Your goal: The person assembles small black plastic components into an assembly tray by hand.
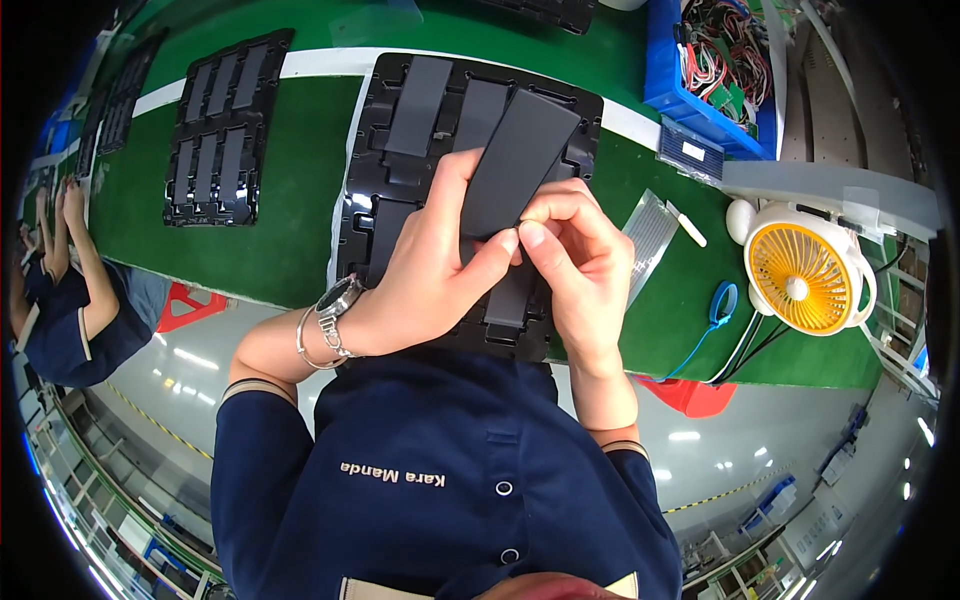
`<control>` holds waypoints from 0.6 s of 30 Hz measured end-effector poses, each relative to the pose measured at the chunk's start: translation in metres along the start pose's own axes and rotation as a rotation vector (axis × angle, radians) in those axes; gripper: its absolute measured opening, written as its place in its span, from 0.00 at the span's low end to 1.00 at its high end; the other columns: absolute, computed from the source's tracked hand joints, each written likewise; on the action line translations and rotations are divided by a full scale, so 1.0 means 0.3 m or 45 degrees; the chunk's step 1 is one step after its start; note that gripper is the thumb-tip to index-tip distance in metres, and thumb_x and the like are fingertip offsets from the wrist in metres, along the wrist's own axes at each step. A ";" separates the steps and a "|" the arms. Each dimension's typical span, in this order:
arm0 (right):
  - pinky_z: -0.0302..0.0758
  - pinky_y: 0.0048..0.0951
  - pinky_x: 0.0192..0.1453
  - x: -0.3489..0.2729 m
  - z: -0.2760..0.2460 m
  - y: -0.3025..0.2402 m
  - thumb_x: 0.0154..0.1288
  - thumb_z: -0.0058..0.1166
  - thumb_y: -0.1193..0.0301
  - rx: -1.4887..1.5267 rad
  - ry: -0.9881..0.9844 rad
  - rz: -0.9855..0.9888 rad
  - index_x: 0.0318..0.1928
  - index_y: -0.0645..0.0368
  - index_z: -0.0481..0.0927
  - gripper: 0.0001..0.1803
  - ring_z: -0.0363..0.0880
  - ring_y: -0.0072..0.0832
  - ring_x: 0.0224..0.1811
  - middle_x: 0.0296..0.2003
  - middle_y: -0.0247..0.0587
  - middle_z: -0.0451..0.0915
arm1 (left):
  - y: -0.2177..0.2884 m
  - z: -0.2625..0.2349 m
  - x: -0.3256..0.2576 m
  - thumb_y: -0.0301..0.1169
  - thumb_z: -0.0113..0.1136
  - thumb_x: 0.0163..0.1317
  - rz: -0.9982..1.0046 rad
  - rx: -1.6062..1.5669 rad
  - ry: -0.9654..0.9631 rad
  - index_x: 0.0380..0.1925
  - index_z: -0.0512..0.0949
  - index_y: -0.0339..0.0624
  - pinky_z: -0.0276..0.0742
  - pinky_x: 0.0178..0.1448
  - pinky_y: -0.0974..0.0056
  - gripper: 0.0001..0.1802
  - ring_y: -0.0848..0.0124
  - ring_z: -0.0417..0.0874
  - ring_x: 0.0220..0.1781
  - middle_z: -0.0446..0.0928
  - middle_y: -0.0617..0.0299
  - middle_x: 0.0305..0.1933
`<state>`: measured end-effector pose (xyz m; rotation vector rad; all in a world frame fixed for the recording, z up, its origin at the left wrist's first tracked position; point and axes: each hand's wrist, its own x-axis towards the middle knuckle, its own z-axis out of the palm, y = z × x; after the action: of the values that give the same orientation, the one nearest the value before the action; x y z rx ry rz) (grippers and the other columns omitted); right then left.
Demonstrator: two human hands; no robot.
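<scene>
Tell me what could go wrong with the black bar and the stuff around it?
The black bar is held up over the black tray, so if the left hand slips, it might bump the flat pieces there. The blue cord lies near the table's edge, so an arm could snag it.

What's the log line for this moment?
left hand: holding dark flat bar; right hand: at its near end; below: black tray, more bars; right: yellow fan

- Your navy shirt, lower middle of the frame, bears two words of pale lettering across the chest, upside down in this view.
- Toward the upper right, you have a white label on a flat dark packet, too small to read.
</scene>
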<state>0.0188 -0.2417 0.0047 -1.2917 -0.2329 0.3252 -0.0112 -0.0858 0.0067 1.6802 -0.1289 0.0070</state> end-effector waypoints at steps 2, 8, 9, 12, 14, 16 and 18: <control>0.76 0.23 0.39 -0.002 0.003 0.009 0.66 0.55 0.83 -0.096 0.025 -0.091 0.38 0.69 0.77 0.02 0.77 0.21 0.34 0.40 0.39 0.72 | 0.001 -0.002 -0.002 0.20 0.53 0.66 0.064 0.137 0.023 0.63 0.56 0.36 0.79 0.44 0.67 0.27 0.73 0.82 0.36 0.75 0.59 0.42; 0.75 0.26 0.52 0.041 -0.054 -0.024 0.69 0.55 0.71 -0.110 -0.014 -0.125 0.47 0.69 0.76 0.12 0.76 0.23 0.44 0.45 0.40 0.75 | 0.027 -0.041 0.018 0.29 0.48 0.72 -0.444 -0.785 -0.299 0.65 0.57 0.33 0.78 0.37 0.64 0.25 0.69 0.78 0.31 0.72 0.58 0.33; 0.73 0.28 0.56 0.054 -0.032 -0.035 0.70 0.54 0.67 -0.142 0.176 -0.267 0.52 0.68 0.75 0.17 0.76 0.26 0.47 0.46 0.41 0.76 | 0.058 -0.035 0.024 0.35 0.43 0.75 -0.634 -1.021 -0.307 0.65 0.59 0.33 0.74 0.31 0.67 0.24 0.70 0.75 0.25 0.69 0.60 0.25; 0.73 0.24 0.48 0.088 -0.106 -0.030 0.68 0.58 0.67 -0.435 -0.025 -0.338 0.43 0.66 0.80 0.13 0.75 0.23 0.44 0.44 0.38 0.76 | 0.039 -0.031 0.020 0.42 0.37 0.76 -0.910 -1.387 -0.495 0.48 0.68 0.38 0.63 0.21 0.72 0.18 0.77 0.65 0.14 0.62 0.70 0.17; 0.71 0.24 0.43 0.069 -0.107 -0.046 0.66 0.59 0.67 -0.477 0.036 -0.169 0.40 0.66 0.81 0.12 0.74 0.21 0.41 0.43 0.37 0.77 | 0.003 -0.044 0.024 0.42 0.33 0.77 -1.005 -1.607 -0.706 0.45 0.69 0.38 0.60 0.20 0.73 0.19 0.79 0.62 0.13 0.60 0.72 0.16; 0.70 0.23 0.37 0.066 -0.098 -0.061 0.65 0.61 0.67 -0.517 0.094 0.001 0.36 0.66 0.82 0.12 0.73 0.19 0.38 0.41 0.35 0.77 | 0.002 -0.050 0.026 0.42 0.30 0.78 -1.093 -1.826 -0.921 0.42 0.70 0.38 0.56 0.18 0.74 0.21 0.82 0.60 0.12 0.59 0.74 0.15; 0.64 0.24 0.31 0.075 -0.077 -0.072 0.63 0.62 0.67 -0.591 0.154 -0.002 0.33 0.65 0.81 0.11 0.68 0.17 0.32 0.34 0.32 0.75 | 0.023 -0.050 0.024 0.42 0.26 0.78 -1.127 -1.655 -0.799 0.38 0.68 0.41 0.47 0.15 0.77 0.21 0.86 0.51 0.09 0.52 0.79 0.12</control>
<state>0.0500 -0.2595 0.0193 -1.7633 -0.2133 0.1951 -0.0036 -0.0723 0.0159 0.2811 0.1409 -1.0473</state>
